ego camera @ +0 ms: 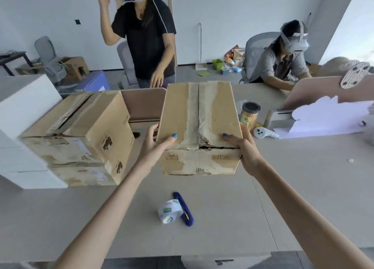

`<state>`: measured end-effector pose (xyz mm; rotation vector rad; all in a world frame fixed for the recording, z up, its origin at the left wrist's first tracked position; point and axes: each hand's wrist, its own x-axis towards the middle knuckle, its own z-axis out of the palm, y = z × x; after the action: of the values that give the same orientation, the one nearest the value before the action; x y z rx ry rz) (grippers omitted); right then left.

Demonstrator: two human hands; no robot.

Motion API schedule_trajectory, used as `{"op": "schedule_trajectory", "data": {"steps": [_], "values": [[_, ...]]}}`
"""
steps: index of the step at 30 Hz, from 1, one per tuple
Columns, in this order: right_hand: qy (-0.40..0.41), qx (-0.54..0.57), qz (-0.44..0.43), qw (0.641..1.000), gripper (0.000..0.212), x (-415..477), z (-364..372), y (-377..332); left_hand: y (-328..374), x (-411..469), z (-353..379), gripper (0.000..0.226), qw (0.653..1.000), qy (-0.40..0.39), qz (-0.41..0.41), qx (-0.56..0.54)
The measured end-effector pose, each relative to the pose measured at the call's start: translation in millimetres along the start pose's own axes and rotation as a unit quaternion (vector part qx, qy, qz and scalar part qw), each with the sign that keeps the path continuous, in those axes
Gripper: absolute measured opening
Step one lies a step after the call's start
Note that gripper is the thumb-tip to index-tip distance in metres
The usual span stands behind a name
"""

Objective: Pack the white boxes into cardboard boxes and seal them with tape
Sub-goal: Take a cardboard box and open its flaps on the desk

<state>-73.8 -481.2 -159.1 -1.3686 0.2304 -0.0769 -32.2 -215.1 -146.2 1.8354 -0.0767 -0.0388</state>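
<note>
Cardboard box (pixel 199 127): you hold it at the centre of the view, above the table (pixel 303 187), and it serves as the reference for all positions below.

1. Your left hand (pixel 155 145) grips the box's near-left corner. The thumb lies flat on the top face and the fingers wrap round the left side.
2. Your right hand (pixel 244 149) grips the near-right corner in the same way, thumb on top, fingers curled against the right side.
3. The box's top flaps are closed and meet along a centre seam covered with worn tape. The near top edge is torn and shows a dark gap. Its contents are hidden. Whether its base touches the table cannot be told.

Other items:
- Second cardboard box (pixel 81 135): just left of the held box, apart from it, top flaps closed under a tape strip, contents hidden.
- White boxes (pixel 24 106): stacked further left, against the second cardboard box.
- Tape roll (pixel 170 211): on the table in front of the held box, between your forearms.
- Utility knife (pixel 185 210): blue, touching the right side of the tape roll.
- Jar (pixel 250 114): upright, lid on, just beyond the held box's right side.
</note>
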Motion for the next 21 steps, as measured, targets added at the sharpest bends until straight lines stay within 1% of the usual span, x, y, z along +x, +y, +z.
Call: {"op": "schedule_trajectory", "data": {"steps": [3,6,10,13,17,19,21], "values": [[0.025,0.004,0.025,0.999,0.068,-17,-42,30,-24,-18,44,0.057,0.999,-0.017,-0.026,0.017],[0.044,0.004,0.040,0.998,0.068,-30,-78,57,-47,-33,80,0.060,0.998,-0.035,-0.056,0.023],[0.041,0.003,0.067,0.997,0.066,-41,-116,87,-70,-51,113,0.061,0.993,-0.059,-0.095,0.037],[0.033,-0.010,0.080,0.996,0.065,-48,-136,109,-88,-62,127,0.065,0.989,-0.072,-0.122,0.042],[0.015,-0.038,0.094,0.995,0.069,-56,-151,128,-110,-74,138,0.075,0.982,-0.092,-0.159,0.039],[0.005,-0.054,0.102,0.993,0.071,-58,-155,132,-117,-80,142,0.078,0.979,-0.101,-0.169,0.048],[0.000,-0.073,0.111,0.991,0.069,-59,-161,139,-122,-86,146,0.078,0.979,-0.096,-0.174,0.052]]}}
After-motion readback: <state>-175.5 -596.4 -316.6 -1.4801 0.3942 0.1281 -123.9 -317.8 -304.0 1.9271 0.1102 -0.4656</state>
